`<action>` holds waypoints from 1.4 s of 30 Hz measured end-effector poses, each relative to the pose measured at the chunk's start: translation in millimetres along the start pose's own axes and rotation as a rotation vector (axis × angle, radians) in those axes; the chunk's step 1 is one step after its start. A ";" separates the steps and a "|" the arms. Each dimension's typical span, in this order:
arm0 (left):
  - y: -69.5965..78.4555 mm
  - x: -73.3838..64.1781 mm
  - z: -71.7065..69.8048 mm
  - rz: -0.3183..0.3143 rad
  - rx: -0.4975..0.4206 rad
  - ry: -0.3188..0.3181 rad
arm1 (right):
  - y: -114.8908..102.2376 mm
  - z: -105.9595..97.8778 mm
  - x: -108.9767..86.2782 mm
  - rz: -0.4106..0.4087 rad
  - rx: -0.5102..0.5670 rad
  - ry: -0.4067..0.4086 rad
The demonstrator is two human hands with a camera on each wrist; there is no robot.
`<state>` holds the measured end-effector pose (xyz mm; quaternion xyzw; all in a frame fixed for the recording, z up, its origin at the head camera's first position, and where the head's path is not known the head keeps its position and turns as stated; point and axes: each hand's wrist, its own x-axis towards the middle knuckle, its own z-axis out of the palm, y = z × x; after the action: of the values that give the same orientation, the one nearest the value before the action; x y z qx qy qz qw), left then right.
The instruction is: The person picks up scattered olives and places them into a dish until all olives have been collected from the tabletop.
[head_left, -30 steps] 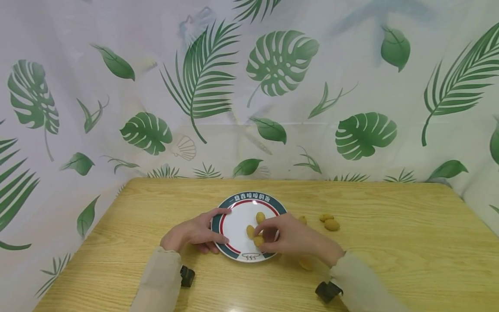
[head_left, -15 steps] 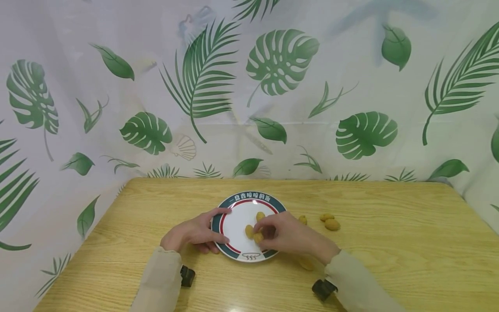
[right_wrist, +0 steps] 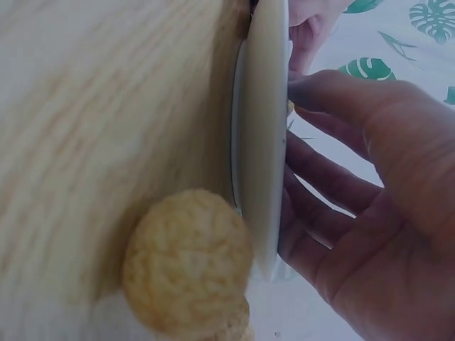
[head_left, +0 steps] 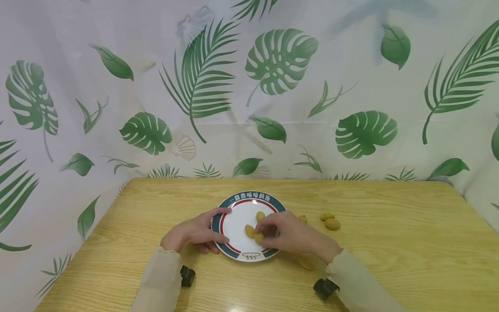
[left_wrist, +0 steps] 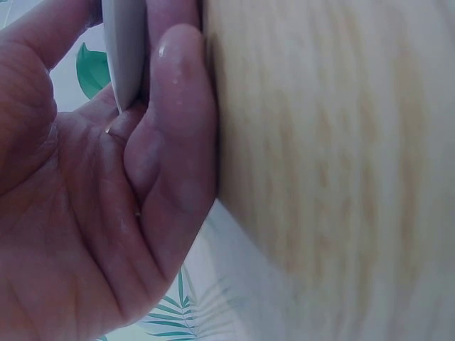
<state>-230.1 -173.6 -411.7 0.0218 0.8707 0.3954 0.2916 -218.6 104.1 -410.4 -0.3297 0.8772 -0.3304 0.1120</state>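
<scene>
In the head view, a round white plate with a dark blue rim and red ring sits on the table. My left hand grips its left edge, thumb over the rim and some fingers underneath. Two walnuts lie apart on the plate. A third walnut is pinched between the thumb and curled fingers of my right hand, low over the plate's right half. The right wrist view shows the plate edge-on beside the right fingers, with the pinched walnut almost wholly hidden.
Several more walnuts lie on the wooden table: a pair right of the plate, one partly behind the right hand, and one below the right wrist. A leaf-print curtain hangs behind the table.
My right hand has shifted very slightly at the plate, still pinching the walnut. The left hand and plate stay where they were.
</scene>
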 end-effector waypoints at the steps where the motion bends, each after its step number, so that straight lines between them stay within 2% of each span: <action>1: 0.0 -0.1 0.1 0.003 0.001 -0.001 | 0.2 -0.9 -0.6 -0.001 0.008 0.000; 6: -0.4 0.6 0.1 0.007 -0.005 -0.001 | 2.7 -6.0 -4.8 -0.019 0.044 0.014; 14: -0.9 0.1 0.8 0.006 -0.013 0.001 | 6.9 -14.2 -13.0 0.008 0.012 0.051; 37: -0.2 0.0 1.9 0.002 -0.006 0.006 | 24.7 -34.6 -40.1 -0.037 0.024 0.139; 42: 0.7 -0.2 2.1 0.003 0.000 0.010 | 30.8 -41.4 -50.5 0.001 0.009 0.148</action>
<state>-228.9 -171.8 -412.2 0.0213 0.8720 0.3962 0.2867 -213.0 175.4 -400.3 -0.3036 0.8817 -0.3579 0.0483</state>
